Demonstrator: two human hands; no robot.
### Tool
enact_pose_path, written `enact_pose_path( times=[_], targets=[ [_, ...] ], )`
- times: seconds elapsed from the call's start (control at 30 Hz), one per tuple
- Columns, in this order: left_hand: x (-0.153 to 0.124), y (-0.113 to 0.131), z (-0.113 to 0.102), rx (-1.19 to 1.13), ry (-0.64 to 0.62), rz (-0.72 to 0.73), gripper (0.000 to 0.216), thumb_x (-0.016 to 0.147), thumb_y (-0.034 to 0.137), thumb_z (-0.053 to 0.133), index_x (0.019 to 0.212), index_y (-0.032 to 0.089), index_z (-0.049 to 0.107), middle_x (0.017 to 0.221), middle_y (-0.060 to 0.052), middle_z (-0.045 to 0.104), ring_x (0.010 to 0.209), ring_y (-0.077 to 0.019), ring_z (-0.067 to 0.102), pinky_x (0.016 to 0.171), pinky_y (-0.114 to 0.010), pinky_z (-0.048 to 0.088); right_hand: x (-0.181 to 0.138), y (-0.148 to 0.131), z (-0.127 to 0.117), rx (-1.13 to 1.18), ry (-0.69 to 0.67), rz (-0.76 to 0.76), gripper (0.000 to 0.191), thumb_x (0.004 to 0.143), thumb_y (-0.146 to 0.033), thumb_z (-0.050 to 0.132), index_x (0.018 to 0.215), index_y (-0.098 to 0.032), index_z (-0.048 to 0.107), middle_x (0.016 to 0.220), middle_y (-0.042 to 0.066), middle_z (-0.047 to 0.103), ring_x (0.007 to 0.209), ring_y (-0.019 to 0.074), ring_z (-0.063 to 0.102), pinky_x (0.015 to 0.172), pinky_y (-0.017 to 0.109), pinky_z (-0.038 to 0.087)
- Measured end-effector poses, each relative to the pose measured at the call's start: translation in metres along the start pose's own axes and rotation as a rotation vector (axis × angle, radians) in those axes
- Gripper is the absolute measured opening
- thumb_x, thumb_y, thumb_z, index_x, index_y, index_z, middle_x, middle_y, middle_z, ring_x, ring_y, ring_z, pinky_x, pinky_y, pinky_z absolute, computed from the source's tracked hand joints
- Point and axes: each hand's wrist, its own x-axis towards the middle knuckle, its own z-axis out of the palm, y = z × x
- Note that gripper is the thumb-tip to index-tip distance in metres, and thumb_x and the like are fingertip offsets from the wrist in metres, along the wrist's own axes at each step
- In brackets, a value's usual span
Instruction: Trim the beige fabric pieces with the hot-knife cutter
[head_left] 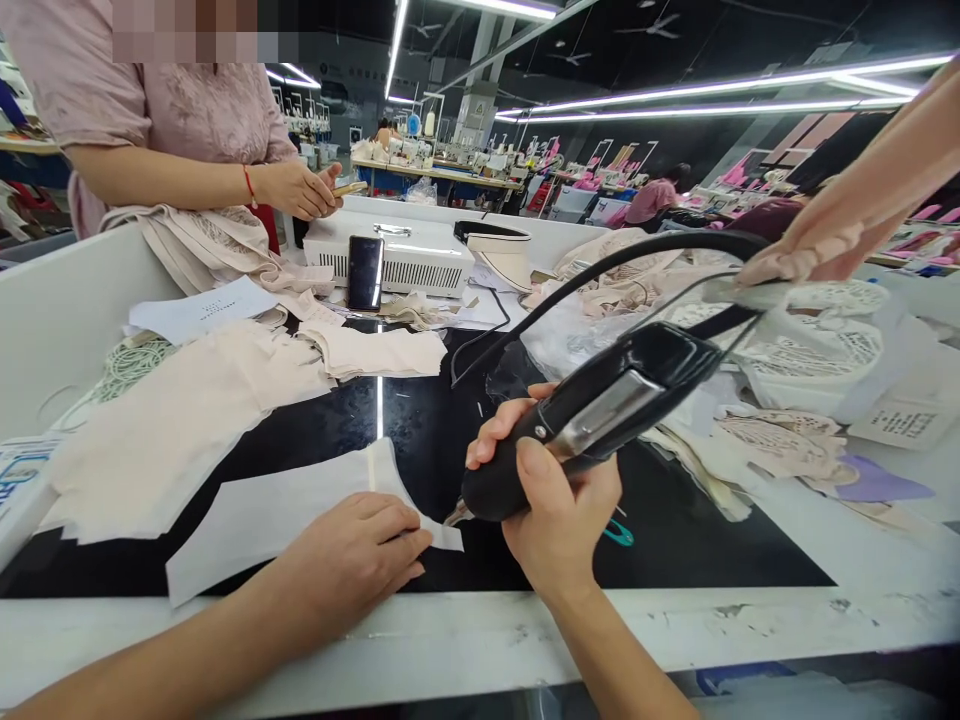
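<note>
My left hand [358, 555] lies flat, fingers together, pressing a pale fabric piece [277, 515] onto the black glossy work surface [675, 530]. My right hand [547, 490] is wrapped round a black corded hand tool [600, 410]. The tool's metal tip [456, 515] touches the fabric's edge just right of my left fingers. Its black cable [600, 270] arches up and away toward the back.
Beige fabric pieces [180, 420] and paper lie at left. A white machine box [412, 255] with a phone [365, 272] leaning on it stands behind. Lace pieces [817, 350] pile at right. One person stands at back left [187, 120]; another's arm [862, 210] reaches in from the right.
</note>
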Motion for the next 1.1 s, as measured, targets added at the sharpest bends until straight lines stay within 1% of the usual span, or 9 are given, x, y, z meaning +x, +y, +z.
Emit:
enact_pose_path(
  times=[0.13,0.3,0.43,0.6,0.7,0.8,0.93,1.1],
  targets=[
    [0.000,-0.002,-0.001,-0.016,0.006,0.011,0.025,0.111,0.022,0.040,0.110,0.015,0.064,0.101,-0.009,0.072,0.094,-0.0212,0.070,0.085,-0.035,0.059,0.001,-0.004,0.002,0.032,0.034,0.001,0.031,0.083,-0.036,0.079,0.107,-0.027,0.060,0.079,-0.004,0.065,0.058,0.0129,0.063,0.053,0.029,0.056],
    [-0.001,-0.004,0.000,-0.035,0.009,0.008,0.025,0.111,0.022,0.039,0.110,0.015,0.063,0.101,-0.008,0.072,0.094,-0.0207,0.070,0.087,-0.034,0.058,-0.009,-0.003,0.004,0.083,-0.038,0.039,0.038,0.084,-0.041,0.080,0.112,-0.028,0.059,0.083,-0.003,0.066,0.060,0.0131,0.063,0.054,0.028,0.055],
    [0.000,-0.003,-0.002,-0.028,0.007,0.020,0.024,0.111,0.021,0.040,0.110,0.015,0.063,0.100,-0.008,0.072,0.093,-0.0208,0.070,0.085,-0.034,0.059,-0.014,0.001,0.006,0.131,-0.063,0.046,0.038,0.085,-0.040,0.080,0.114,-0.028,0.059,0.084,-0.003,0.066,0.061,0.0122,0.063,0.056,0.027,0.055],
    [0.001,-0.003,-0.004,-0.009,-0.001,0.023,0.025,0.111,0.021,0.039,0.109,0.016,0.063,0.099,-0.008,0.073,0.092,-0.0200,0.071,0.084,-0.034,0.060,-0.015,0.004,0.008,0.095,-0.053,0.049,0.039,0.086,-0.041,0.079,0.114,-0.027,0.056,0.086,-0.002,0.066,0.061,0.0130,0.063,0.056,0.028,0.057],
    [0.001,-0.003,-0.004,-0.007,0.002,0.029,0.026,0.111,0.021,0.039,0.110,0.016,0.064,0.099,-0.008,0.073,0.093,-0.0199,0.071,0.085,-0.034,0.060,-0.014,0.003,0.009,0.078,-0.043,0.051,0.035,0.088,-0.037,0.077,0.114,-0.028,0.056,0.086,-0.002,0.065,0.062,0.0129,0.064,0.056,0.028,0.057],
    [0.000,-0.004,-0.003,-0.005,0.005,0.034,0.024,0.110,0.020,0.041,0.108,0.015,0.064,0.098,-0.008,0.073,0.092,-0.0199,0.071,0.085,-0.033,0.059,-0.013,0.002,0.008,0.074,-0.045,0.058,0.034,0.088,-0.036,0.077,0.113,-0.027,0.057,0.084,-0.003,0.065,0.061,0.0128,0.064,0.056,0.028,0.057],
    [0.000,-0.004,-0.002,-0.006,0.013,0.038,0.021,0.109,0.018,0.043,0.108,0.015,0.064,0.098,-0.008,0.072,0.092,-0.0201,0.071,0.085,-0.033,0.059,-0.012,0.000,0.004,0.096,-0.028,0.034,0.037,0.085,-0.038,0.080,0.113,-0.027,0.059,0.085,-0.003,0.066,0.061,0.0122,0.064,0.056,0.027,0.056],
    [0.001,-0.004,-0.003,-0.008,0.007,0.035,0.025,0.110,0.019,0.040,0.106,0.015,0.064,0.099,-0.008,0.072,0.091,-0.0203,0.070,0.084,-0.033,0.059,-0.012,0.002,0.004,0.131,-0.025,0.024,0.037,0.085,-0.039,0.081,0.113,-0.027,0.061,0.085,-0.003,0.066,0.061,0.0118,0.063,0.056,0.026,0.055]
  ],
)
